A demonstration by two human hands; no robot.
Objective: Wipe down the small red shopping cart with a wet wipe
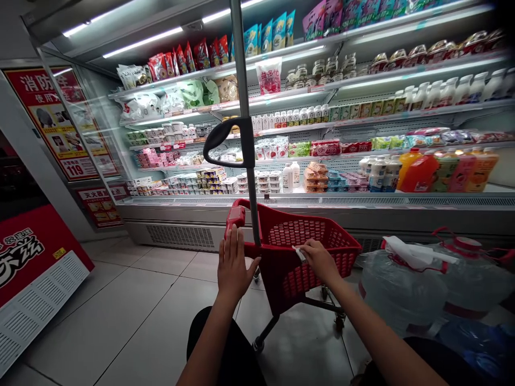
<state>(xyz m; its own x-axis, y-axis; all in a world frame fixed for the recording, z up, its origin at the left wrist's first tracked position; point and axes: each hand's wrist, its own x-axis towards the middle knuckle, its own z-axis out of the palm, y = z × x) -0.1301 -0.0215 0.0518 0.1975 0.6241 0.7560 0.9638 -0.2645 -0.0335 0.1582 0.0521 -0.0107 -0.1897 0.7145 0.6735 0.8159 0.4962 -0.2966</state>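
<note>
Tissue [300, 254], white and crumpled, clamped in right grip [317, 260] at near rim [277, 247] of red cart [277, 276], right of upright pole [252, 195]. Left grip [234, 268] flat, thumb spread apart, holding nothing, beside red box [236, 216] left of pole; touching or not, cannot tell. Probably best to brace the cart with the left, keep the tissue flat to the plastic and follow the rim with even pressure.

Pale, dark-seamed tile floor [132, 300], 6 to 8 o'clock; bright multi-shelf fridge case [402, 220], 10 round to 3; white strip lights [142, 42], 10 to 12; grey wall [38, 166] with red fire-safety poster [60, 126], 9 to 10; red-and-white cabinet [60, 230], 8.
</note>
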